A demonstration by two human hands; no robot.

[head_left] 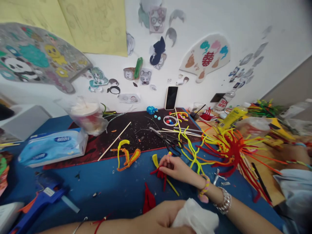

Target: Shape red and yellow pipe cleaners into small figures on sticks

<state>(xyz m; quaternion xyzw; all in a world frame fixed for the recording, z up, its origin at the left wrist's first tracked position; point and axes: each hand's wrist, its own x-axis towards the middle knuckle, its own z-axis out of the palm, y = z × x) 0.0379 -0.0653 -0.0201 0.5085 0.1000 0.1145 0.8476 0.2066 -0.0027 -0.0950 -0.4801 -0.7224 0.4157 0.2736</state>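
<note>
My right hand [174,167], a beaded bracelet on its wrist, has its fingers pinched at a small red and yellow pipe-cleaner piece [161,174] over the blue table; part of the piece is hidden behind the fingers. At the bottom, my left hand [161,211] is closed round a crumpled white tissue [196,216]. Just above the left hand lies a dark red fuzzy piece [148,199]. Scissors with black handles [170,140] rest beyond my right hand. An orange and yellow pipe-cleaner shape [128,157] lies to the left.
A blue glue gun [47,195] and a tissue pack [55,146] are at left, with a bagged cup [86,115] behind. Red and yellow pipe cleaners [231,149] spread at right. A phone [171,97] leans on the wall. Another person's arm [298,152] is at far right.
</note>
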